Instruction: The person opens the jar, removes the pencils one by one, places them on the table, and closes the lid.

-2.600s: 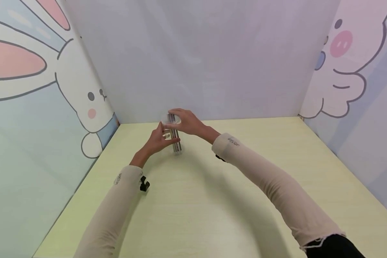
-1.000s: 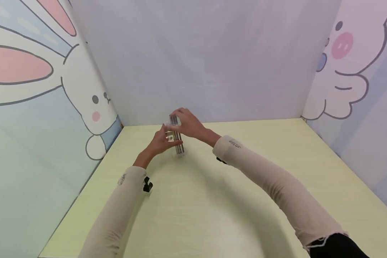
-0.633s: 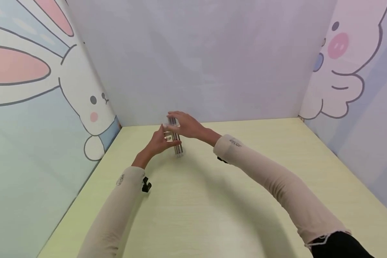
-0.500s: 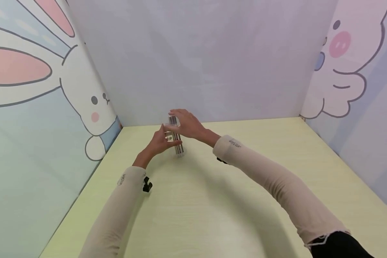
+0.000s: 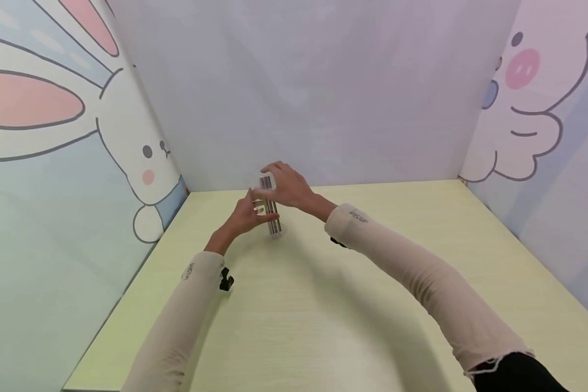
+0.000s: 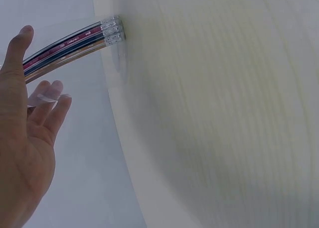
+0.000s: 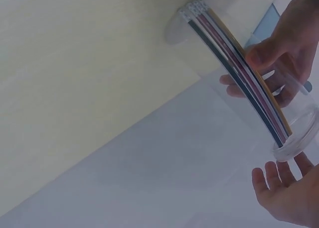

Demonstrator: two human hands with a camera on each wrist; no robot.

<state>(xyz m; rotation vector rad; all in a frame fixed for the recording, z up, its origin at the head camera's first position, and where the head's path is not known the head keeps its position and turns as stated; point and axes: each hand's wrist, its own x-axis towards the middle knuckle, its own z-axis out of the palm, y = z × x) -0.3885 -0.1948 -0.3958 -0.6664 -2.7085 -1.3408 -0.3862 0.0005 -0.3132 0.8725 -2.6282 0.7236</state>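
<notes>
A tall clear plastic cup [image 7: 209, 83] stands on the table towards the back wall. Inside it is a bundle of several pencils [image 5: 272, 218], dark, red and orange, their silvery eraser ends down at the cup's base in the left wrist view. My left hand [image 5: 242, 215] grips the cup's side, with the thumb across the front and the fingers [image 6: 62, 113] behind the clear wall. At the top, my right hand [image 5: 291, 186] holds the cup's rim [image 7: 295, 147] between thumb and fingers. The right thumb is hidden in the right wrist view.
The pale wooden table [image 5: 294, 326] spreads in front of the cup and to both sides. A plain whitish wall [image 5: 313, 98] rises close behind it. Panels with a cartoon rabbit [image 5: 127, 130] and a cartoon pig [image 5: 529, 109] flank the table.
</notes>
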